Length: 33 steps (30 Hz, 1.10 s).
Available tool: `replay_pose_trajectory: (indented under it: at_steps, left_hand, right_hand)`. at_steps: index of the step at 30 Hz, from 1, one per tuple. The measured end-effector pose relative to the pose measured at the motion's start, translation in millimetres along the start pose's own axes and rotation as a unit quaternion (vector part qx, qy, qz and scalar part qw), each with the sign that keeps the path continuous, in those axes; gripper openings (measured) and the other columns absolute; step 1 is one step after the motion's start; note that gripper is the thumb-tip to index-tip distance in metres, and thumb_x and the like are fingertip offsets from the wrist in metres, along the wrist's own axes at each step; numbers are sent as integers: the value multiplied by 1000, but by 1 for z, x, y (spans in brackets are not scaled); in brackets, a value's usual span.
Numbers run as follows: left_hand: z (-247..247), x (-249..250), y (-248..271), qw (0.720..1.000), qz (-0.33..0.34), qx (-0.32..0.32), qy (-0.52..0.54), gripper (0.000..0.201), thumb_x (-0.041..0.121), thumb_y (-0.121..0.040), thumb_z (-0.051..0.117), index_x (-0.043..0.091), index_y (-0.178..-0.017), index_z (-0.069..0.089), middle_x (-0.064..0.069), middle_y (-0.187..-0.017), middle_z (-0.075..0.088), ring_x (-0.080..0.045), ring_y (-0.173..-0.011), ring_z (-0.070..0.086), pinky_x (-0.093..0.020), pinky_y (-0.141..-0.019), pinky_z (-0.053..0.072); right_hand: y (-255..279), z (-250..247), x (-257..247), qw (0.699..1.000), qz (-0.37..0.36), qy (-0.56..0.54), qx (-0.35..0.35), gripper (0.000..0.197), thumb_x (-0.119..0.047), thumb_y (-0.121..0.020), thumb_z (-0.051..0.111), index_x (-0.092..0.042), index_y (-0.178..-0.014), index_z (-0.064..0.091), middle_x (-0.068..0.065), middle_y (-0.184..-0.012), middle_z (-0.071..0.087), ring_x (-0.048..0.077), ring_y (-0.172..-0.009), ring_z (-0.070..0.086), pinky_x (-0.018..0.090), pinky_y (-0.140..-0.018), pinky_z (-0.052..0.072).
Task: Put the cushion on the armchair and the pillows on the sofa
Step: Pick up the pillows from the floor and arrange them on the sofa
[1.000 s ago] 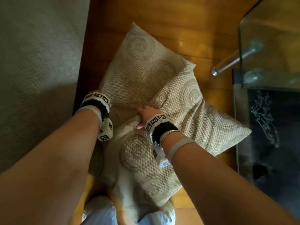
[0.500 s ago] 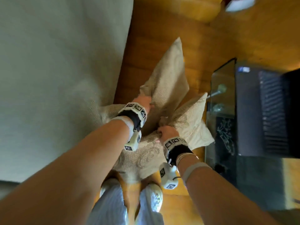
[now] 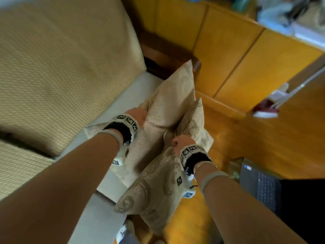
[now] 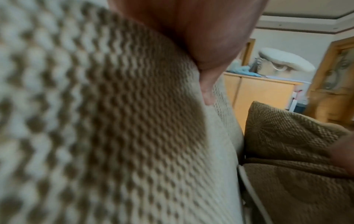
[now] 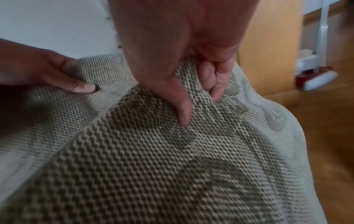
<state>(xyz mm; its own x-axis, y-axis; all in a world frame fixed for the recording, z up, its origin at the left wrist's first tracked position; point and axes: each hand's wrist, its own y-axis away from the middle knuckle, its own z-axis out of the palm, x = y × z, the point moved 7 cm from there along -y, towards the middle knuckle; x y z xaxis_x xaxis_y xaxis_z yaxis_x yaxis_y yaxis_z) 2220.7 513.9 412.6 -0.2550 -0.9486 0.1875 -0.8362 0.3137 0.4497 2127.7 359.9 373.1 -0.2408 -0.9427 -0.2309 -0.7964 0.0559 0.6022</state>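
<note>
While the left hand [image 3: 139, 115] gripped one beige spiral-patterned woven pillow [image 3: 173, 99], the right hand [image 3: 179, 142] clutched a second pillow [image 3: 154, 189], both apparently raised beside the cream sofa [image 3: 61, 67].

A home living room: a woven beige sofa [image 3: 61, 67] beside a wood floor [image 3: 281, 138], yellow wood cabinets [image 3: 237, 55] cluttered on top, and a laptop [image 3: 260, 184] at the right.

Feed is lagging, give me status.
Left hand grips one pillow, right hand the other pillow. Both off the floor, beside sofa. Nothing in the way.
</note>
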Motion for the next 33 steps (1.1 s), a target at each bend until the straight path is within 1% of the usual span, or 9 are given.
replay_pose_trajectory:
  at_steps: [6, 8, 11, 14, 16, 20, 25, 28, 33]
  left_hand:
    - [-52, -187, 92, 989, -145, -19, 31, 51, 29, -92, 54, 5, -136, 46, -18, -135, 55, -32, -126, 51, -35, -104, 38]
    - [-47, -245, 127, 980, -194, -30, 22, 51, 28, -93, 54, 3, -136, 45, -19, -137, 50, -32, -127, 49, -35, -105, 37]
    - [-23, -319, 177, 966, -256, -42, -5, 59, 27, -90, 58, 8, -142, 37, -17, -141, 36, -35, -127, 45, -38, -107, 39]
    - [12, -372, 217, 954, -288, -80, -21, 59, 26, -93, 53, 11, -145, 31, -16, -144, 39, -32, -133, 40, -38, -110, 37]
    - [28, -393, 242, 948, -305, -94, -2, 55, 27, -97, 45, 8, -147, 28, -17, -141, 46, -31, -132, 44, -35, -107, 37]
    - [42, -415, 279, 945, -315, -63, 64, 51, 31, -99, 39, 8, -144, 35, -15, -144, 45, -29, -134, 42, -35, -110, 32]
    - [53, -427, 321, 938, -322, -9, 130, 53, 23, -94, 51, 13, -144, 37, -10, -143, 49, -25, -133, 44, -33, -110, 31]
    - [64, -429, 355, 929, -339, 4, 148, 58, 21, -94, 52, 15, -147, 31, -7, -149, 42, -24, -137, 39, -32, -113, 27]
    - [65, -436, 409, 913, -349, 70, 200, 55, 18, -91, 57, 20, -144, 40, -7, -136, 57, -23, -127, 51, -33, -109, 33]
  right_hand:
    - [-15, -42, -120, 996, -34, 80, 33, 34, -15, -94, 50, -13, -126, 60, 12, -135, 55, 31, -124, 52, 36, -104, 42]
    - [-28, -43, -155, 993, -34, 107, 41, 39, -14, -94, 52, -12, -132, 55, 12, -137, 53, 31, -126, 50, 37, -107, 41]
    - [-48, -35, -221, 978, -52, 174, 98, 59, -13, -92, 54, -17, -147, 32, 14, -140, 49, 31, -125, 50, 43, -107, 41]
    - [-46, -16, -290, 951, -128, 227, 164, 64, -24, -90, 44, -18, -148, 19, 10, -152, 26, 33, -139, 28, 56, -113, 24]
    - [-42, 10, -331, 950, -166, 241, 111, 57, -18, -90, 45, -16, -144, 29, 10, -152, 28, 33, -140, 26, 51, -113, 26]
    - [-39, 54, -412, 946, -228, 227, 40, 49, -8, -90, 48, -20, -137, 44, 10, -142, 42, 33, -127, 46, 46, -104, 42]
    - [-18, 91, -488, 913, -330, 238, 1, 83, 3, -78, 58, -32, -146, 28, 8, -149, 32, 32, -133, 36, 47, -107, 38]
    - [-7, 105, -511, 886, -375, 272, -1, 86, 3, -79, 55, -34, -148, 21, 9, -155, 22, 34, -135, 32, 46, -111, 33]
    - [10, 120, -544, 849, -397, 348, 5, 87, -4, -81, 57, -35, -149, 13, 1, -161, 5, 35, -144, 11, 47, -116, 22]
